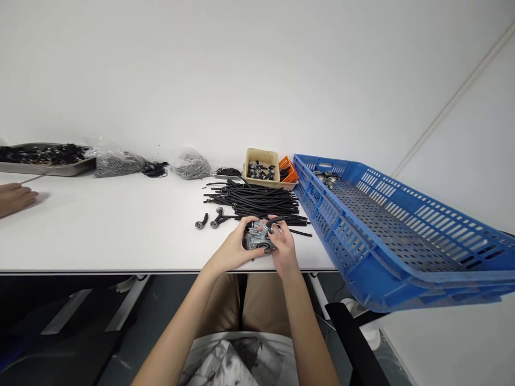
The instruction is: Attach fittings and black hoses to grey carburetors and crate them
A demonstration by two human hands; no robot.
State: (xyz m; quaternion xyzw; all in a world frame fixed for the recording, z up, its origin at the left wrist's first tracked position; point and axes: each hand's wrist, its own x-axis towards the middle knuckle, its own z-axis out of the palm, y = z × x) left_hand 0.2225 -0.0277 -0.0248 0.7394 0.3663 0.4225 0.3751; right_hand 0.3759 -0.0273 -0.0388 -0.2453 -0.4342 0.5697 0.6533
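Grey cast metal part [258,237] sits clamped between both hands at the near edge of the white table [120,225]; the left hand [233,247] grips its left side, the right hand [284,244] its right, pinching a short black hose [276,220] at the top. Just beyond lies a pile of black hoses [257,202]. To the right, a blue crate [386,230] bears dark handwriting, too small to read. Another person's hand [14,197] rests far left.

hoses [257,202] behind metal part [257,238], crate [386,230] right
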